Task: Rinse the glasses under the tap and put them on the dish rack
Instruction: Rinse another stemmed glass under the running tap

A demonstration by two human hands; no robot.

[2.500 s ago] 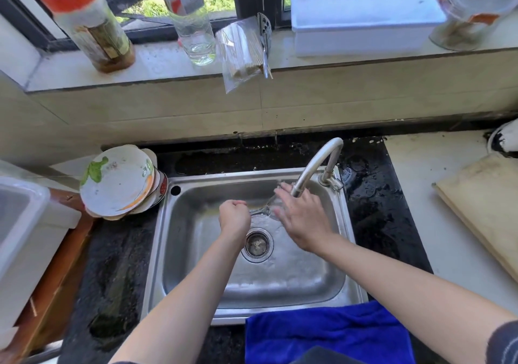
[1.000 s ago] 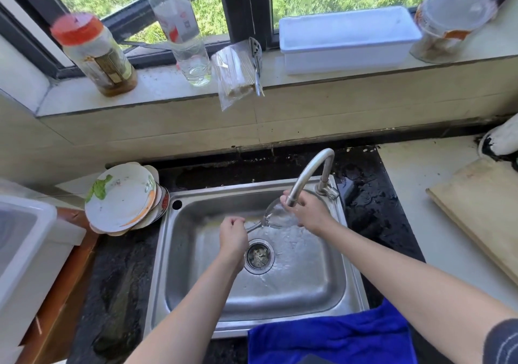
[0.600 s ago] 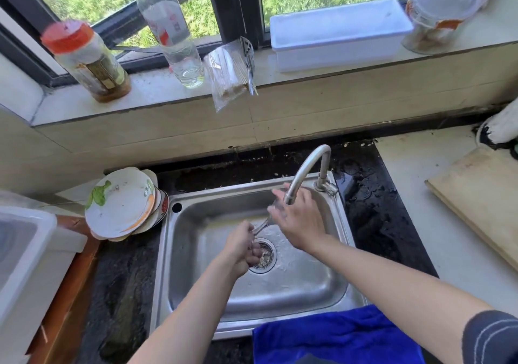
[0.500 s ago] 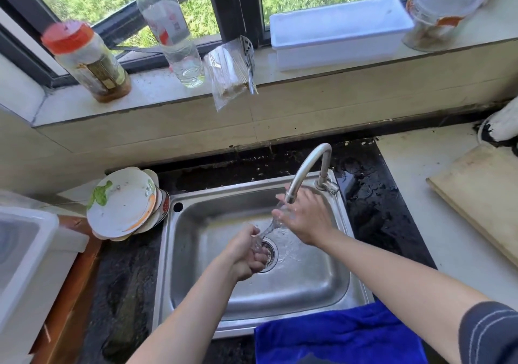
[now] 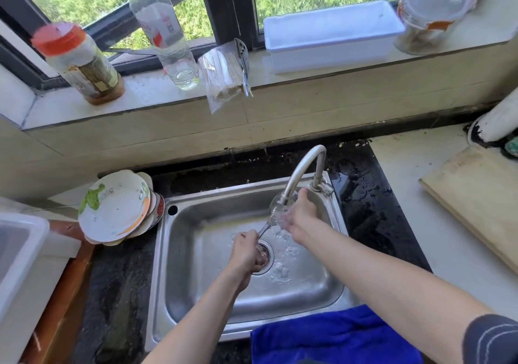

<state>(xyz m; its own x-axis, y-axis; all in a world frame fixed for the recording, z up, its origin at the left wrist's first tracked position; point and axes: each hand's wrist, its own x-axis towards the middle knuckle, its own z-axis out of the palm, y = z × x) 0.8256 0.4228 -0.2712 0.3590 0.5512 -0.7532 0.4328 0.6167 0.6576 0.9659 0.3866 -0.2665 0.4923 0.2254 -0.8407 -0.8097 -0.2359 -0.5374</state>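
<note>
A clear stemmed glass [image 5: 276,209] is tilted under the spout of the curved steel tap [image 5: 304,167], and water runs over it into the steel sink [image 5: 196,279]. My left hand [image 5: 246,254] grips the glass by its stem and foot, just above the drain [image 5: 265,254]. My right hand [image 5: 300,215] cups the bowl of the glass from the right, fingers curled around it in the stream. The foot of the glass is hidden inside my left fist.
A stack of plates [image 5: 117,206] leans left of the sink. A blue cloth [image 5: 336,335] lies over the front rim. A wooden board [image 5: 482,195] is right, a white tub [image 5: 25,265] left. Bottles, a jar and a white tray [image 5: 330,35] line the windowsill.
My right hand shifted around the bowl while rubbing it under the stream. My left hand slid toward the drain, tilting the stem more. The camera view rose slightly.
</note>
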